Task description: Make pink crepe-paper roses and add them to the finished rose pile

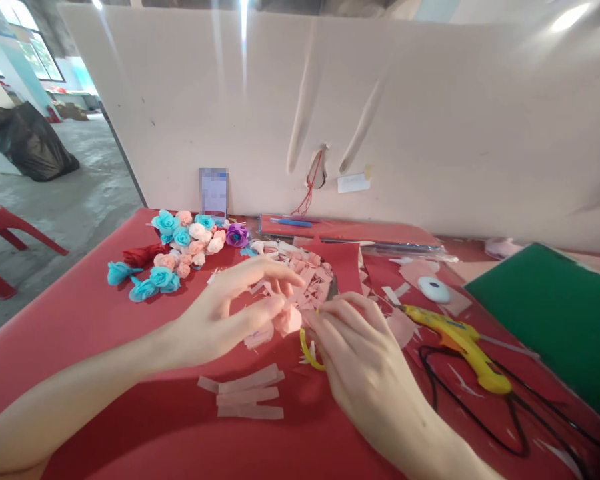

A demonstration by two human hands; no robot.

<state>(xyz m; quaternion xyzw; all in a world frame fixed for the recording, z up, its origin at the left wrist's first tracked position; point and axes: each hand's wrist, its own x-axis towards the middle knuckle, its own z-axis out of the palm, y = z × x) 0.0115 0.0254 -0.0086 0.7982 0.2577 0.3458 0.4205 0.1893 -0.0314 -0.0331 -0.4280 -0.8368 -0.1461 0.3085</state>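
Both hands meet over the middle of the red table (105, 320). My left hand (230, 310) pinches a small pink paper flower (286, 320) between thumb and fingers. My right hand (353, 347) is curled with its fingertips pressed on the same pink flower from the right. Under the right hand lies a yellow loop (306, 352), perhaps a scissors handle. Pink paper strips (247, 395) lie in front of the hands, and a heap of pink paper scraps (310, 273) lies just behind them.
Finished paper roses (180, 250) in blue, pink, red and purple are piled at the back left. A yellow glue gun (463, 343) with black cord lies right, beside a white oval object (434, 289) and a green sheet (550, 313). A beige board (380, 113) walls the back.
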